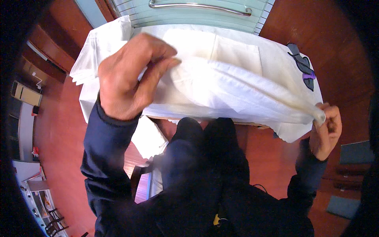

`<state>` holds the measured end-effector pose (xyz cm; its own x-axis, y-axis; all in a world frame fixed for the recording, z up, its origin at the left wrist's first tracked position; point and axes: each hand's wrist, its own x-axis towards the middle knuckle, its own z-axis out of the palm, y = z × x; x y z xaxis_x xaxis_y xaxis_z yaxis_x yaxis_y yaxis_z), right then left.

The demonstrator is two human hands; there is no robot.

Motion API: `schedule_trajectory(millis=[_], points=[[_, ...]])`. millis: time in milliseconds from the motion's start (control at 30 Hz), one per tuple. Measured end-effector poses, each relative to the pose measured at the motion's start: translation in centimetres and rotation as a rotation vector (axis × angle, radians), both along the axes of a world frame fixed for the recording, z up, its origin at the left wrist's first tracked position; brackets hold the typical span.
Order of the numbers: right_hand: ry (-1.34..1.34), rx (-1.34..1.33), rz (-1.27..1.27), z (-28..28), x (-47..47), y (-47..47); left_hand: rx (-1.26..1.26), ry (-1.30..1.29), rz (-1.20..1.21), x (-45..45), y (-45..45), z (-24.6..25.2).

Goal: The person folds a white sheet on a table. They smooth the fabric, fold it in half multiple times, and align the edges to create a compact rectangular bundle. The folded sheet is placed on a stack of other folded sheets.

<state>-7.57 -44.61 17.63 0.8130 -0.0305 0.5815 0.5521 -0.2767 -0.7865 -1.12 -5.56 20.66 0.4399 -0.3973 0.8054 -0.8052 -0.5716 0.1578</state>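
A white cloth (237, 86) stretches between my two hands above a table draped in white fabric. My left hand (127, 80) is raised over the table's left part, thumb and fingertips pinched at the cloth's left end. At the right, beyond the table's near corner, my right hand (327, 130) grips the cloth's gathered right end. Beneath the held cloth, a flat, creased cream-white cloth (237, 53) lies on the white table cover (284, 54). Part of that lower cloth is hidden by the held one.
Folded white cloths (103, 41) are stacked at the table's left end. A grey and purple item with black straps (305, 66) lies at its right end. Behind the table is a metal bar (201, 5). More white cloth (149, 136) rests low beside my legs.
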Motion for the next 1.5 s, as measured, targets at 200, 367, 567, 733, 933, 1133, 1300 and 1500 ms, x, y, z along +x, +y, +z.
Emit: schedule_trajectory(millis=[200, 367, 567, 733, 933, 1133, 1300, 1500], points=[[0.036, 0.122, -0.005, 1.2, 7.8, -2.0, 0.011, -0.02, -0.006, 8.4, -1.4, 1.4], [0.115, 0.14, 0.042, 0.9, 15.5, -3.3, 0.029, -0.09, -0.117, 15.9, -3.1, 1.2], [0.172, 0.16, -0.014, -2.3, 24.7, -4.9, 0.076, -0.1, 0.029, 23.8, -4.6, -2.3], [0.383, 0.176, -0.069, -7.8, 30.6, -3.7, 0.182, 0.057, 0.234, 28.3, -4.6, -7.8], [0.73, 0.01, -0.113, -13.6, 29.4, -3.5, 0.409, 0.329, 0.306, 25.0, -0.1, -12.8], [0.743, 0.015, -0.058, -13.5, 27.7, -3.6, 0.294, 0.406, 0.405, 20.7, 3.5, -13.9], [0.792, -0.041, -0.121, -13.0, 28.3, -2.8, 0.173, 0.546, 0.528, 20.9, 5.8, -15.2], [0.794, -0.066, -0.158, -13.0, 29.7, -2.6, 0.041, 0.574, 0.62, 23.1, 7.3, -16.7]])
